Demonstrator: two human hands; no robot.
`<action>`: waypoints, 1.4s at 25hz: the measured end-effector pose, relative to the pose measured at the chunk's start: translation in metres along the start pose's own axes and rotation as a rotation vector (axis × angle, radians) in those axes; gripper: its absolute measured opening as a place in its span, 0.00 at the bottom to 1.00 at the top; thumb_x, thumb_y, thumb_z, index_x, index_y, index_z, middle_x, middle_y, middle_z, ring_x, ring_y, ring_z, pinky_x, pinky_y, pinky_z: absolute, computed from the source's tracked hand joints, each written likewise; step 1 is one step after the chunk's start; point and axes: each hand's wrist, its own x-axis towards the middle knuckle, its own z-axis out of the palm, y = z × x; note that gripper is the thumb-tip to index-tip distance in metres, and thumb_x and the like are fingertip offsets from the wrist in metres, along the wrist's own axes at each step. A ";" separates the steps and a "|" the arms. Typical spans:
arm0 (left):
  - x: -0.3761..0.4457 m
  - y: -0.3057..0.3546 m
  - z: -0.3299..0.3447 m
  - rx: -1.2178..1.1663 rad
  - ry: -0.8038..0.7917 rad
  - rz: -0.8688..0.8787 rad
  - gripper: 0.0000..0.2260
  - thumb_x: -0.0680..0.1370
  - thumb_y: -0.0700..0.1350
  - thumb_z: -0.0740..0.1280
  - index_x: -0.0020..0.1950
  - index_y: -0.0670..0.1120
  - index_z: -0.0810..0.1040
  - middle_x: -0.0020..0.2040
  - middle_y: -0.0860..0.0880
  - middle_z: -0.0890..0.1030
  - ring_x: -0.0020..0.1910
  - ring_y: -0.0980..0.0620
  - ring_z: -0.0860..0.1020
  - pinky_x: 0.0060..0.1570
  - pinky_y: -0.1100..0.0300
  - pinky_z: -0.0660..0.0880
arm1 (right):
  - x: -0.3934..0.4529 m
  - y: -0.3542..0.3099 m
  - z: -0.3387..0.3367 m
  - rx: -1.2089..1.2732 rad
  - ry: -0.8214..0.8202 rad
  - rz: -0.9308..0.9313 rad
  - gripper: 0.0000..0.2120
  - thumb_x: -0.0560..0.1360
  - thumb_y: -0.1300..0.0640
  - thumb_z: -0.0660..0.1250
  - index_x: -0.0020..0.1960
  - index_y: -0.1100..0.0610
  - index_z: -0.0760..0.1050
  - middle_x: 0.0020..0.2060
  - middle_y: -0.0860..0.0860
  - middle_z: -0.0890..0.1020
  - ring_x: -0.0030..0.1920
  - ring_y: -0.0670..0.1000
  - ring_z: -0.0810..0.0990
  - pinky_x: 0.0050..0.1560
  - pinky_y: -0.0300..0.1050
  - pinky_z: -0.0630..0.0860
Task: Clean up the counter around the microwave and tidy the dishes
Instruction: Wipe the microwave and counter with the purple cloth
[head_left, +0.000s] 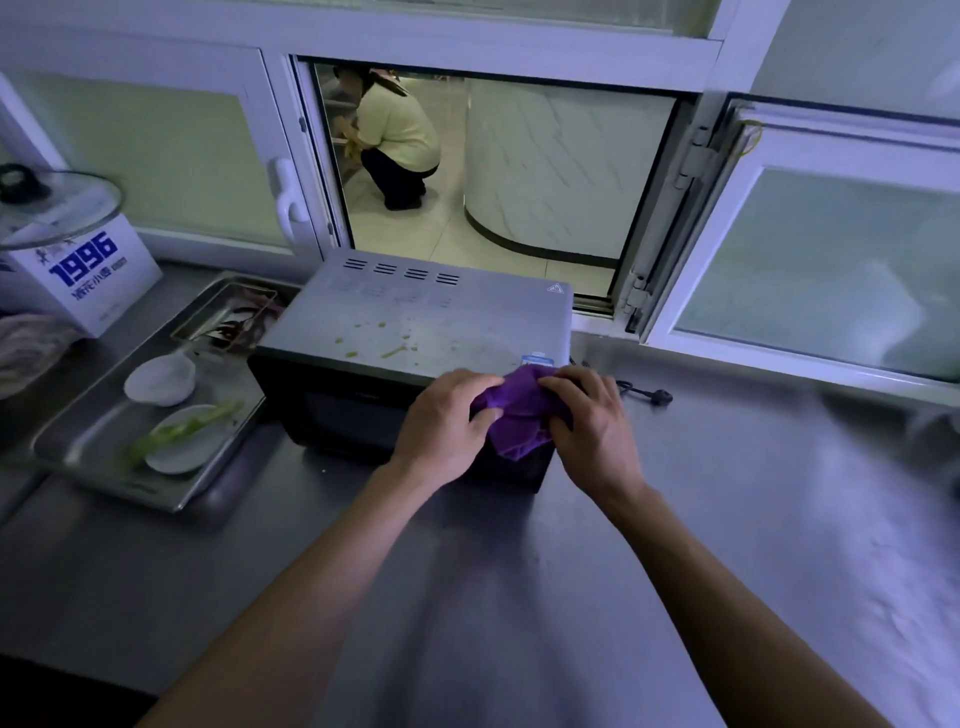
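A grey microwave (415, 317) stands on the steel counter (727, 493), its top spotted with greenish-yellow stains. In front of its near right corner I hold a bunched purple cloth (519, 415). My left hand (447, 421) grips the cloth's left side and my right hand (592, 415) grips its right side. Left of the microwave a steel tray (104, 467) carries a white bowl (158, 379) and a white plate (182, 441) with green vegetable scraps on it.
A smaller metal tray (228, 312) with dark red scraps lies behind the bowl. A white box printed 1996 (83, 275) with a glass lid (57, 205) on top stands far left. The microwave's plug (654, 397) lies on the counter. Behind an open window hatch (493, 171) a person crouches.
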 end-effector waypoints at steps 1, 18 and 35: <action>0.010 -0.007 -0.004 0.014 -0.009 0.016 0.16 0.75 0.44 0.74 0.62 0.47 0.80 0.55 0.50 0.82 0.54 0.48 0.79 0.57 0.52 0.75 | 0.009 -0.003 0.004 -0.018 0.004 0.015 0.21 0.69 0.70 0.69 0.61 0.60 0.80 0.58 0.56 0.79 0.55 0.60 0.75 0.57 0.54 0.75; 0.074 -0.097 -0.034 0.106 -0.135 0.182 0.10 0.80 0.48 0.66 0.57 0.47 0.82 0.53 0.51 0.83 0.55 0.48 0.76 0.53 0.46 0.74 | 0.048 -0.044 0.074 -0.355 -0.411 0.449 0.41 0.71 0.25 0.44 0.80 0.43 0.47 0.81 0.52 0.46 0.79 0.57 0.44 0.78 0.58 0.49; 0.021 -0.162 -0.106 0.313 0.060 0.014 0.10 0.76 0.42 0.71 0.56 0.43 0.82 0.55 0.47 0.83 0.57 0.43 0.78 0.52 0.45 0.76 | 0.084 -0.082 0.110 -0.305 -0.476 0.330 0.40 0.75 0.28 0.49 0.80 0.45 0.43 0.80 0.55 0.43 0.79 0.63 0.43 0.77 0.63 0.46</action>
